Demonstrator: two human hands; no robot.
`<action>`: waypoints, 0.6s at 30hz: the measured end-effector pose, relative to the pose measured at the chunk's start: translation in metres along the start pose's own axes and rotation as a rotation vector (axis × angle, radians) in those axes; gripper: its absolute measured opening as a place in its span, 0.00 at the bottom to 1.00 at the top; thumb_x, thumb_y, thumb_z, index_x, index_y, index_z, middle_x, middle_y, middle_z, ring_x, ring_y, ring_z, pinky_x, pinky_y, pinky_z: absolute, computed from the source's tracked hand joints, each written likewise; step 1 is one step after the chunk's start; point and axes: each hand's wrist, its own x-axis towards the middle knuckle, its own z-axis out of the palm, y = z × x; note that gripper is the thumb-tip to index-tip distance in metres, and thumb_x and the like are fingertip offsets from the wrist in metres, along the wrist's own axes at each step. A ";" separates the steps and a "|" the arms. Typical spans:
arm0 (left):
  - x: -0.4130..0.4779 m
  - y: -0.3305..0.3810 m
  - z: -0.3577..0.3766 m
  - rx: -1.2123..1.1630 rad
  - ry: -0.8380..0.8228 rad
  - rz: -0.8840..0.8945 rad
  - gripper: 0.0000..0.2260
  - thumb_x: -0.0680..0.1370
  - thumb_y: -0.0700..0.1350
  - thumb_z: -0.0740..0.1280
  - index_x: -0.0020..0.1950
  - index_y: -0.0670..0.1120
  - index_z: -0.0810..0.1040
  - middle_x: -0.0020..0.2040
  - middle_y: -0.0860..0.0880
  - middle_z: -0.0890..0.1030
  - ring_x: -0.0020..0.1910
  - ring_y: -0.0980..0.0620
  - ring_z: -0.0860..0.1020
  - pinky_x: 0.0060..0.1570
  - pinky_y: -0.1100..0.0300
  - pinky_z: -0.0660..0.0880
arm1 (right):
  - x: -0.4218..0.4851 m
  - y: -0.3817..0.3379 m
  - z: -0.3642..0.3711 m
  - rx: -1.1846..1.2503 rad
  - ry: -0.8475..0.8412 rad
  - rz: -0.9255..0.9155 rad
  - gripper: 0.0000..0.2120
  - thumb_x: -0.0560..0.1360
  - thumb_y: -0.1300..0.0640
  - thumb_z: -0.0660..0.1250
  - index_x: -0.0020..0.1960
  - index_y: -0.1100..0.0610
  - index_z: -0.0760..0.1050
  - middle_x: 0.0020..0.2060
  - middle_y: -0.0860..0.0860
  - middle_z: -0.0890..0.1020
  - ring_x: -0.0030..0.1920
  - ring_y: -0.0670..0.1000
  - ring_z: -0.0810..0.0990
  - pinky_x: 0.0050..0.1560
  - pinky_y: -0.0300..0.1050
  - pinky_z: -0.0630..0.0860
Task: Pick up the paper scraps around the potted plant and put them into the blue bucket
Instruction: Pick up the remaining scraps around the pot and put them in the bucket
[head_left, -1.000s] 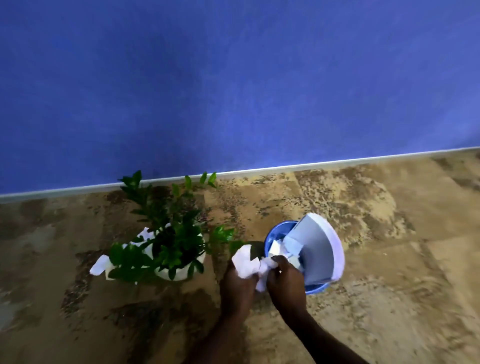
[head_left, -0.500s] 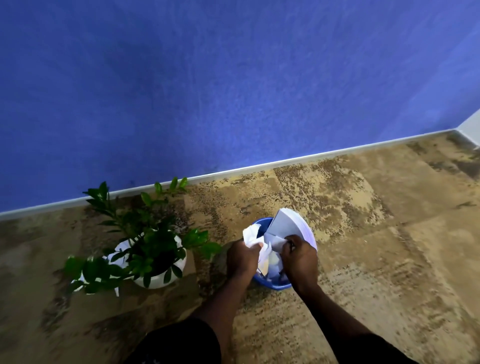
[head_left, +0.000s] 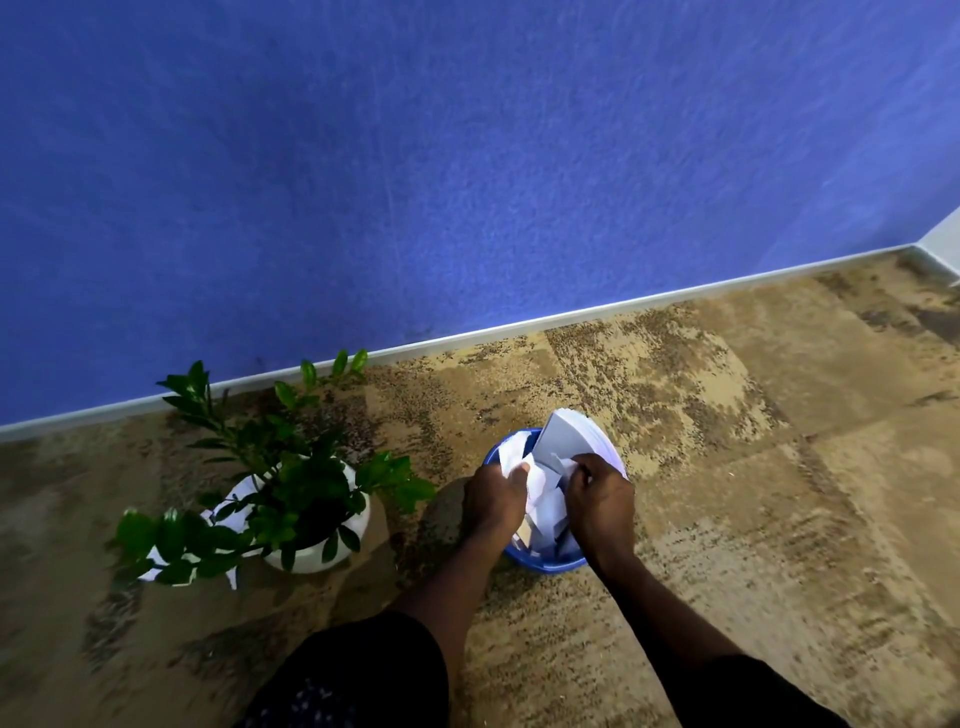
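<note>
Over blue bucket (head_left: 545, 567) rim | left hand (head_left: 493, 500), right hand (head_left: 602, 501) grip paper scraps (head_left: 543, 493)

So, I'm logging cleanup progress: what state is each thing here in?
blue bucket, upright on the floor, stuffed with paper.
crumpled paper, held over the bucket's mouth by both hands.
left hand, grips the crumpled paper.
right hand, fingers curled on the crumpled paper.
large sheet, sticking up past the bucket's rim.
potted plant, upright.
floor scraps, lying beside the pot, not picked up.
</note>
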 end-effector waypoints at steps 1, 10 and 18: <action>0.000 0.001 0.001 -0.022 -0.033 -0.002 0.19 0.76 0.55 0.65 0.55 0.40 0.80 0.52 0.41 0.83 0.51 0.42 0.81 0.45 0.57 0.76 | 0.000 -0.001 0.000 0.002 0.004 -0.002 0.10 0.75 0.63 0.61 0.47 0.59 0.82 0.40 0.58 0.85 0.38 0.58 0.82 0.37 0.43 0.72; 0.005 0.002 0.009 -0.108 -0.257 0.063 0.07 0.67 0.48 0.66 0.44 0.50 0.77 0.50 0.43 0.84 0.49 0.44 0.82 0.52 0.45 0.78 | 0.000 -0.011 0.005 0.033 0.023 -0.011 0.10 0.74 0.65 0.63 0.52 0.63 0.81 0.46 0.60 0.85 0.45 0.59 0.83 0.45 0.47 0.76; 0.001 -0.017 -0.007 -0.165 -0.202 0.070 0.17 0.77 0.38 0.63 0.66 0.41 0.74 0.62 0.44 0.79 0.61 0.47 0.77 0.59 0.57 0.74 | -0.016 -0.022 0.024 0.011 -0.004 -0.096 0.08 0.73 0.67 0.64 0.49 0.63 0.80 0.42 0.60 0.84 0.42 0.61 0.82 0.42 0.51 0.77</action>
